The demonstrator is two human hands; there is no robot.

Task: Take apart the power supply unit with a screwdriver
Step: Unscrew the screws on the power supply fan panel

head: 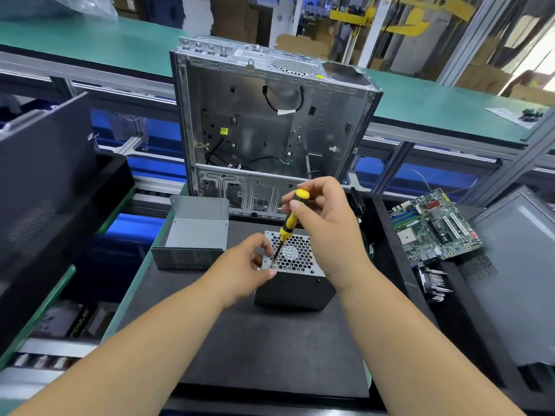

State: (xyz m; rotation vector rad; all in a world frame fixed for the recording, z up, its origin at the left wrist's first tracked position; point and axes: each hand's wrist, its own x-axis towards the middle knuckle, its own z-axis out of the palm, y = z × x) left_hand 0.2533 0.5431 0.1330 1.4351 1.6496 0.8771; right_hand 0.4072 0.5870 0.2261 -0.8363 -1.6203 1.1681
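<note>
The power supply unit (295,288) stands on a black mat (270,349), its honeycomb fan grille facing up. My right hand (326,223) grips a yellow and black screwdriver (288,223) by the handle top, shaft tilted down. The tip rests at the grille's near left corner. My left hand (244,271) holds the unit's left top edge, fingers pinched beside the tip. A grey metal cover (195,235), bent into an L shape, lies on the mat left of the unit.
An empty computer case (270,127) stands open behind the mat. A green motherboard (432,226) lies at the right, with a heatsink (432,283) below it. Dark case panels lean at the far left (45,187) and far right (516,283). A green conveyor (90,40) runs behind.
</note>
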